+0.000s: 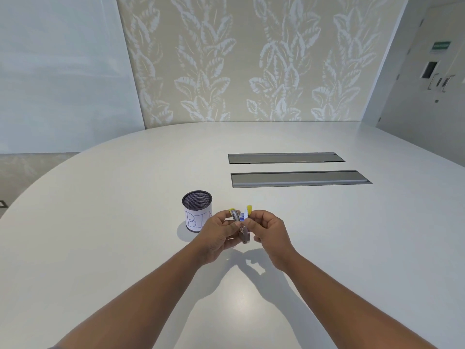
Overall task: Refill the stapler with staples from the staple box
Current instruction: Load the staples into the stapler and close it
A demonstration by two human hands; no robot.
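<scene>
Both my hands are raised together above the white table (125,222). My left hand (217,234) grips a small stapler (241,229), a greyish metal body with a yellow tip at its far end. My right hand (268,231) pinches a small staple box (245,215), white and blue with a yellow flap sticking up. The box sits right against the stapler's far end. The fingers hide most of both objects, and I cannot tell whether the stapler's tray is open.
A black mesh cup (197,210) with a paper label reading "BIN" stands just left of my hands. Two long grey cable hatches (286,158) (300,178) lie flush in the table farther back right. A patterned wall rises behind the table.
</scene>
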